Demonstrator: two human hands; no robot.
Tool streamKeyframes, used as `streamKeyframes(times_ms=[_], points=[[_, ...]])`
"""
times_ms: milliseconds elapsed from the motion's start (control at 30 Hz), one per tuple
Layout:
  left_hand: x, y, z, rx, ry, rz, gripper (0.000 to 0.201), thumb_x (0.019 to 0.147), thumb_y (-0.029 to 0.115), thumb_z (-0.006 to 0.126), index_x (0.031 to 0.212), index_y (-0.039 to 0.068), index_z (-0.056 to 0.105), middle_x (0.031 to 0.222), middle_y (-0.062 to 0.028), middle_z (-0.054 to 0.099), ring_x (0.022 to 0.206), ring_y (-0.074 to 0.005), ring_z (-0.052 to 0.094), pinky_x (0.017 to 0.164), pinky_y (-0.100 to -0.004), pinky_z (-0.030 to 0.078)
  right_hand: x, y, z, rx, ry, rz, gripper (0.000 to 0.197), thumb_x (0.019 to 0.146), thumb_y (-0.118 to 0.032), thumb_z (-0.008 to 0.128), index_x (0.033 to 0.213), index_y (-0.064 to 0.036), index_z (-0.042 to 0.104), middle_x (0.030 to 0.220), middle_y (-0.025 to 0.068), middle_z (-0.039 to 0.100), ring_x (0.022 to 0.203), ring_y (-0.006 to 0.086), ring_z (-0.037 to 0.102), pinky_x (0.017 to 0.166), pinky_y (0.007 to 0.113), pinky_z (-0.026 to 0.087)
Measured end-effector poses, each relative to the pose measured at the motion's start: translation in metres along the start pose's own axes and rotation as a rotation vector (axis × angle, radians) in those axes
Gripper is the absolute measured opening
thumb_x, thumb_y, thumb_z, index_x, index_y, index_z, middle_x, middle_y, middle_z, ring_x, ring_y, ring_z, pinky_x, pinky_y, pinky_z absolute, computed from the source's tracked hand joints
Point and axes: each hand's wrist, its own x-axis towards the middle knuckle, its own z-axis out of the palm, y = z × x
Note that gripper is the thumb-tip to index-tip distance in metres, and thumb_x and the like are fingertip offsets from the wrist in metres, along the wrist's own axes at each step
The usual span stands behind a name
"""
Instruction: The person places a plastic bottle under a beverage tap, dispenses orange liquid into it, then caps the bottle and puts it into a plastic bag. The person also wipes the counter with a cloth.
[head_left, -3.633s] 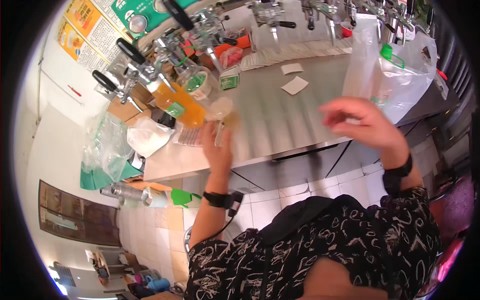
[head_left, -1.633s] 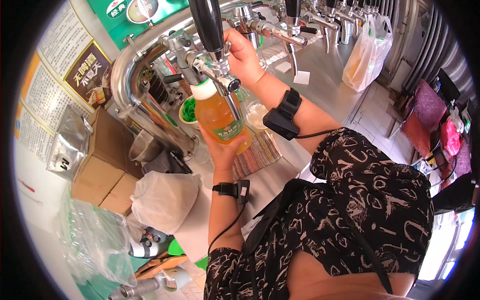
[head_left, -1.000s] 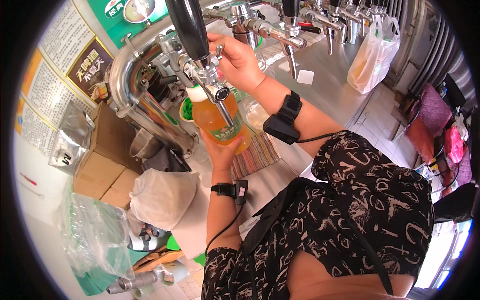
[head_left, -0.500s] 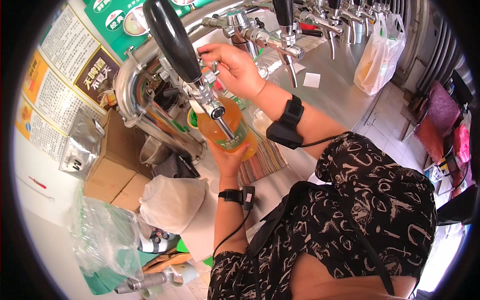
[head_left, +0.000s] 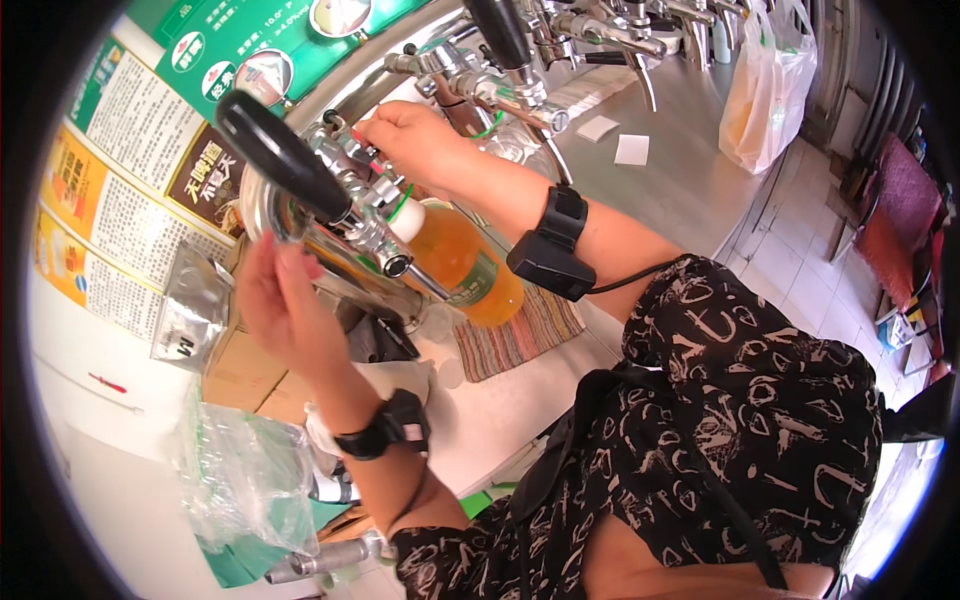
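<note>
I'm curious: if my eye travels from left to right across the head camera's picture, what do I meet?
Small red object on the wall → silver pouch → left hand → amber bottle → white cards → white plastic bag.

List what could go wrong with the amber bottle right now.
1. Both the left hand and the right hand are off the amber bottle, so a bump might tip or drop it.
2. The right forearm looks close to its upper end and could knock it.
</note>
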Motion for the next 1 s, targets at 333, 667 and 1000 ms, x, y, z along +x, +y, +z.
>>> streamKeyframes(times_ms=[333,667,1000], points=[[0.086,0.037,0.007,0.479,-0.47,0.105,0.009,0.09,0.006,0.071,0.088,-0.001,0.065,0.071,-0.0026,0.062,0.063,-0.0104,0.058,0.059,-0.0251,0.046,-0.007,0.002,0.011,-0.229,0.101,-0.301,0.033,0.097,-0.03,0.062,0.087,0.0009,0.064,0.08,0.0211,0.064,0.075,0.036,0.063,0.069,0.044,0.049],[0.07,0.018,-0.005,0.51,-0.361,0.077,0.022,0.089,0.005,0.077,0.104,-0.005,0.065,0.09,-0.008,0.065,0.077,-0.0152,0.062,0.072,-0.0293,0.053,-0.008,0.006,0.015,-0.169,0.083,-0.302,0.029,0.097,-0.027,0.065,0.084,-0.0019,0.06,0.071,0.0112,0.059,0.064,0.0216,0.055,0.061,0.037,0.045],[0.136,0.041,0.037,0.761,-0.766,0.324,0.029,0.088,0.023,0.078,0.079,0.001,0.062,0.07,-0.0048,0.06,0.061,-0.0116,0.052,0.055,-0.0295,0.04,-0.009,0.001,0.024,-0.132,0.167,-0.381,0.035,0.094,-0.032,0.069,0.078,-0.0006,0.063,0.07,0.0156,0.063,0.061,0.0261,0.061,0.057,0.039,0.046]])
